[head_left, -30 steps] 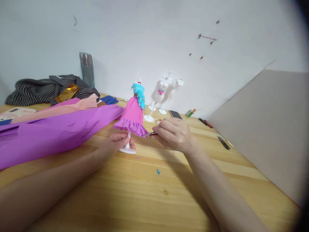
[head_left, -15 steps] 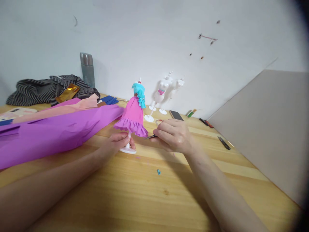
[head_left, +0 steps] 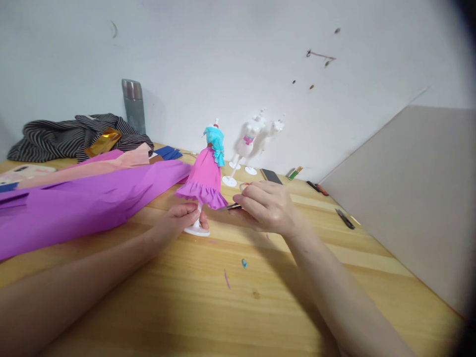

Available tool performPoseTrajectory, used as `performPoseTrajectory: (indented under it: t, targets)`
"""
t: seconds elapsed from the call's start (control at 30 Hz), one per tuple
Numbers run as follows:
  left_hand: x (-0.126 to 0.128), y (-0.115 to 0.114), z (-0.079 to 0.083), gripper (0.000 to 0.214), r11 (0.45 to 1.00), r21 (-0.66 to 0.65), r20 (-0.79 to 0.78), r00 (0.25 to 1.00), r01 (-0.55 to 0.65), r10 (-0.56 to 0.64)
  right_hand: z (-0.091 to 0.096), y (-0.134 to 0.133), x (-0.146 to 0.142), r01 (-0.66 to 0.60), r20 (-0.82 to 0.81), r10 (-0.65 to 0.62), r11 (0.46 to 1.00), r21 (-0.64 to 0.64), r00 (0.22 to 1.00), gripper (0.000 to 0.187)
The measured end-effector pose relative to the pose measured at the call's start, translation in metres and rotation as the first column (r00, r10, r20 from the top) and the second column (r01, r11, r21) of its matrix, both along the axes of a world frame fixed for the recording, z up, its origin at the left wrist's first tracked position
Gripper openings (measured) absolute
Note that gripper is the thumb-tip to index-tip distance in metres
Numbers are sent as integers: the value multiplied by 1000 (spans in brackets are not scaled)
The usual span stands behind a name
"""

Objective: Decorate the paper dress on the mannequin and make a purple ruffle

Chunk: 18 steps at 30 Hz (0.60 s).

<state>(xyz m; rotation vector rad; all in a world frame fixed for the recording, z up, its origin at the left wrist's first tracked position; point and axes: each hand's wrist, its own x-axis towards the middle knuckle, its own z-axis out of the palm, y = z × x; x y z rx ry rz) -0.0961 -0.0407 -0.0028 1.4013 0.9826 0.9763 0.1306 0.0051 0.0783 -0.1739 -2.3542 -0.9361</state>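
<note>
Head view: the left hand (head_left: 179, 220) pinches the white stand of a small mannequin in a pink paper dress with purple ruffle (head_left: 206, 178), which stands upright on the wooden table (head_left: 260, 302). The right hand (head_left: 266, 206), fingers closed round a thin dark metal tool (head_left: 232, 206), sits just beside the ruffle, with the tool's tip at the hem.

Matt crepe-paper dress (head_left: 204, 178), glossy white plastic stand (head_left: 197, 230), smooth varnished wooden table (head_left: 208, 297), brushed-metal flask (head_left: 134, 106).
</note>
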Motion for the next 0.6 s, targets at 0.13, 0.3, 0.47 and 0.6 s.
performPoseTrajectory:
  t: [0.13, 0.3, 0.47, 0.6]
  targets:
    - [0, 0, -1, 37, 1000, 11, -3, 1000, -5, 5, 0, -1, -1, 14, 6, -14, 1000, 7, 1000, 26]
    - [-1, 2, -3, 37, 1000, -8, -25, 1000, -7, 6, 0, 0, -1, 45, -1, -45, 998, 38, 999, 26]
    - [0, 2, -4, 37, 1000, -8, -24, 1000, -10, 10, 1, 0, -1, 38, 18, -38, 999, 36, 999, 23]
    - [0, 2, -4, 36, 1000, -9, -21, 1000, -5, 5, -1, 1, 0, 29, 14, -29, 999, 26, 999, 20]
